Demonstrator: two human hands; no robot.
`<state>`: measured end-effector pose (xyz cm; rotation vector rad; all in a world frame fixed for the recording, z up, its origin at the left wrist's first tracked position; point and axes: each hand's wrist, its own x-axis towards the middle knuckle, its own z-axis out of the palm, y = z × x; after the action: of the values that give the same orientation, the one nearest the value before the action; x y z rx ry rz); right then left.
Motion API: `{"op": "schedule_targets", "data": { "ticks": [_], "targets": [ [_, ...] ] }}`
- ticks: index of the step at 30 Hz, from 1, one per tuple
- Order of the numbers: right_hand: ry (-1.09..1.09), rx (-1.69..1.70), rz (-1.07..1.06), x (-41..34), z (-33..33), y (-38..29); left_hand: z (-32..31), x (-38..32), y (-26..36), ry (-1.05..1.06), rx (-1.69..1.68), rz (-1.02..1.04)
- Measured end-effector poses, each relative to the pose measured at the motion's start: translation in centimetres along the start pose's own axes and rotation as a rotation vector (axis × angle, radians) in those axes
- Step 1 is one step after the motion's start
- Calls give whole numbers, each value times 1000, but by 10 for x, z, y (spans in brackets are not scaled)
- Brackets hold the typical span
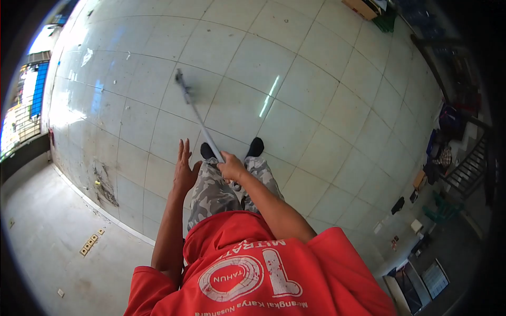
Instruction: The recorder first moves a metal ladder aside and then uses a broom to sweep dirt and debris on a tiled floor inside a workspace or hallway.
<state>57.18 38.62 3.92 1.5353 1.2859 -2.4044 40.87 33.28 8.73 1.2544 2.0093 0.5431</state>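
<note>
My right hand (232, 168) is wrapped around the grey handle (209, 138) of a long-handled floor-cleaning tool, close to its upper end. The handle slants away to the upper left, past my dark-clad feet. Its narrow head (182, 85) is down at the tiled floor (300, 91), too blurred to tell whether it is a broom or a mop. My left hand (185, 170) is held up to the left of the handle and apart from it, empty, with the thumb spread from the fingers.
Small pale scraps (87, 57) lie at upper left. A dark dirty patch (104, 183) runs beside the white wall (118, 268), which carries several sockets (90, 245). A cardboard box (360, 8) stands at the top; a green plastic chair (442, 208) and dark railing (468, 166) are at right.
</note>
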Motion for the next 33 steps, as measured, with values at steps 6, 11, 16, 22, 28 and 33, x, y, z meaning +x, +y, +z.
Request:
{"op": "schedule_targets", "data": {
  "ticks": [6,11,16,22,28,33],
  "targets": [
    [160,-126,-231,-77,-45,20,9,21,24,11,-68,26],
    [471,-372,-26,-163,-134,49,23,36,9,-70,-121,28],
    [591,-261,280,-107,-198,4,40,62,-18,-189,-35,54],
    [428,-435,199,68,-228,36,50,108,-16,-335,36,197],
    [54,-212,63,69,11,-113,-18,107,-45,-30,-170,-60],
    [-191,-63,20,48,8,-150,-44,119,-62,48,-158,-79]
  ]
}}
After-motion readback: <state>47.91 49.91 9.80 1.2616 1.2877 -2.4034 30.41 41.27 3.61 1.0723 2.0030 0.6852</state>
